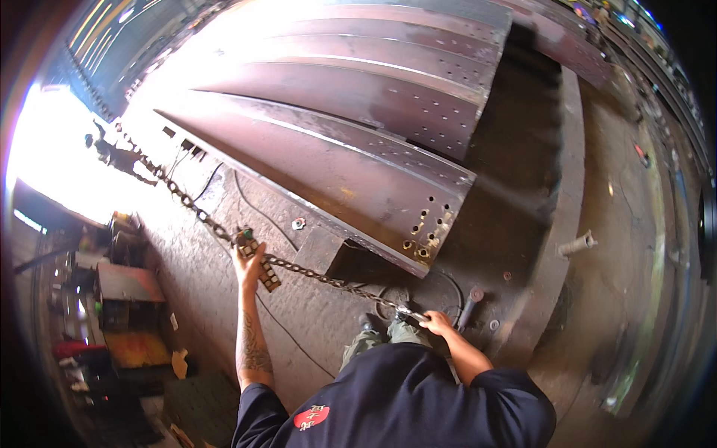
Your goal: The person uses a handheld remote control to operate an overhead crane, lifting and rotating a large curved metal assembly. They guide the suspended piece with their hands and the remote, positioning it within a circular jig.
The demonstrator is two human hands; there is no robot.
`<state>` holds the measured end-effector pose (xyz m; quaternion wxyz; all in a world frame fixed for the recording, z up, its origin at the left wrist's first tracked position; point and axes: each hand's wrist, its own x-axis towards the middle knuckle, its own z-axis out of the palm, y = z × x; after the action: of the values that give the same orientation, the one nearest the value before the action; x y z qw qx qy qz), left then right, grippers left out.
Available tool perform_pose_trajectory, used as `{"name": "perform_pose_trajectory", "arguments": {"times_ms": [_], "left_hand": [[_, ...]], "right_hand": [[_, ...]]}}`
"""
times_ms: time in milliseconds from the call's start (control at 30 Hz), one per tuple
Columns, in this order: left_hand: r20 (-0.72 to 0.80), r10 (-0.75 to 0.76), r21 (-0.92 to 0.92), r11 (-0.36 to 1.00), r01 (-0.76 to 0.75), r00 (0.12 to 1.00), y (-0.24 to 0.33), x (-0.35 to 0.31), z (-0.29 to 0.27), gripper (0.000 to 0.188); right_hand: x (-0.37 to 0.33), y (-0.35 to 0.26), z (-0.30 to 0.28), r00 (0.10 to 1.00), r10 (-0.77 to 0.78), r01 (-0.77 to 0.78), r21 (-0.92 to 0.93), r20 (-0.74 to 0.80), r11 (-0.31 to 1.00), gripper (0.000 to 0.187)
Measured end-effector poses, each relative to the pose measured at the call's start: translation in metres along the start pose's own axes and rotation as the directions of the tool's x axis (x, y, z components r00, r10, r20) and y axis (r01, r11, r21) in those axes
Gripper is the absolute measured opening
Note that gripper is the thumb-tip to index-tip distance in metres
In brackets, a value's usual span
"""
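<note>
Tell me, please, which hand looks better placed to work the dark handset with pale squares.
Probably the left hand: it is already on the handset. The right hand grips the chain near the person's legs, well apart from the handset.

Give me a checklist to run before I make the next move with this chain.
1. Left hand on the controller: ok, held.
2. Right hand on the chain: ok, gripped.
3. Hands gloved: not ok, both bare.
4. Shoes well away from cables: not ok, a looped cable lies on the floor close by.
5. Distant person clear of the chain: cannot tell, depth is unclear.
6. Chain's far end secured: cannot tell, its attachment isn't visible.
</note>
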<state>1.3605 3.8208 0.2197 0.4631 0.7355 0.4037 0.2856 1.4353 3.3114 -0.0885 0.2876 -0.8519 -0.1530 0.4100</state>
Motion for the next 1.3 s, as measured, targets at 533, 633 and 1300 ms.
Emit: {"name": "perform_pose_trajectory", "arguments": {"times_ms": [533, 633, 1300], "left_hand": [[0.013, -0.054, -0.044, 0.998, 0.055, 0.998, 0.001, 0.080, -0.097, 0.074], [-0.041, -0.068, -0.020, 0.998, 0.067, 0.997, -0.021, 0.109, -0.124, 0.073], [0.058, -0.065, -0.041, 0.997, 0.067, 0.996, -0.054, 0.124, -0.119, 0.061]], "right_hand": [[0.020, -0.076, -0.003, 0.980, -0.198, 0.198, -0.025, -0.022, 0.980, 0.041], [0.018, -0.066, 0.003, 0.975, -0.191, 0.181, -0.096, -0.113, 0.979, 0.042], [0.005, -0.058, 0.033, 0.984, -0.068, 0.071, 0.015, -0.163, 0.997, 0.036]]}}
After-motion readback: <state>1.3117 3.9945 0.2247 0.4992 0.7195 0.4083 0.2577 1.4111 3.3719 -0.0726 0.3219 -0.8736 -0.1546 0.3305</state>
